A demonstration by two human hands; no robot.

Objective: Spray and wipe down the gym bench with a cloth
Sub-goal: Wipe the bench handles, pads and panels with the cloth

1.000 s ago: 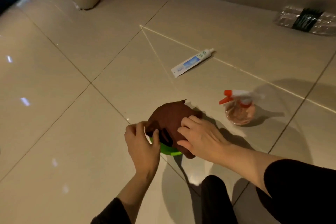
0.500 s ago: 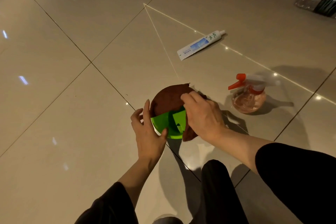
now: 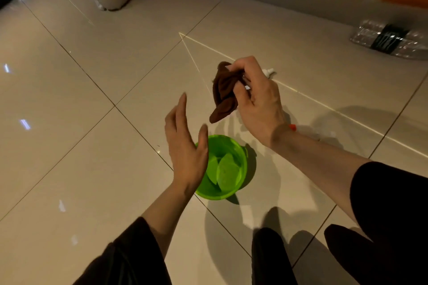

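Lifted off the green container (image 3: 228, 166) since the earlier frame, the brown cloth (image 3: 225, 91) now hangs in the air above the floor (image 3: 69, 122), bunched in the right hand (image 3: 257, 97). Its long axis runs roughly vertical in the view, with the loose lower end pointing down and left toward the container. The right fingers (image 3: 240, 66) are curled and pinch the cloth at its upper part. The left hand (image 3: 185, 143) has come away from the container and hovers over its left rim, fingers straight and together, holding nothing. A spray bottle (image 3: 308, 131) is mostly hidden behind the right wrist, only its orange trigger and pale head showing. A white tube tip (image 3: 268, 71) peeks out beyond the right hand.
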